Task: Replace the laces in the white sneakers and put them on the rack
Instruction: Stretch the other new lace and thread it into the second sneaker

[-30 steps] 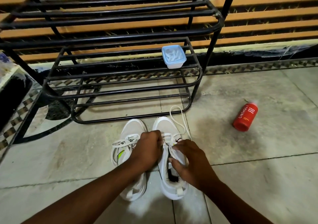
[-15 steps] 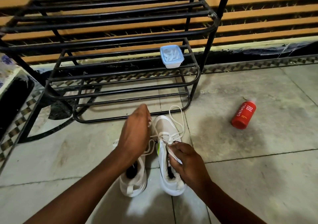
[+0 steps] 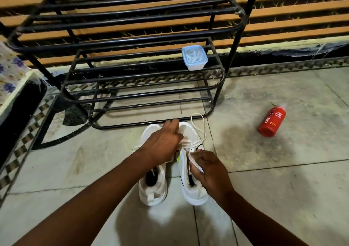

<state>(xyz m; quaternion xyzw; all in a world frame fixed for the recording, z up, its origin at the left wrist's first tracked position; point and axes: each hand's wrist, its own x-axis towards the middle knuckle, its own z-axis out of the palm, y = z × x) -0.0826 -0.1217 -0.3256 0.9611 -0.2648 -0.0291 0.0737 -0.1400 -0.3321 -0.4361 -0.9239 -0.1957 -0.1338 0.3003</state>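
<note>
Right hand pinching right sneaker's tongue | left hand at 12 o'clock pulling limp lace, grip hidden | lace soft, slippery: gripping near eyelets advisable.

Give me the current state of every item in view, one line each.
Right sneaker: on the floor, partly laced, tongue held.
Left sneaker: on the floor beside it, upright.
Lace: loose end looped past the right sneaker's toe.
Left hand: over the toes, pulling the lace.
Right hand: gripping the right sneaker's tongue.
Container: lidded, on the rack.
Red bottle: lying on its side.
</note>
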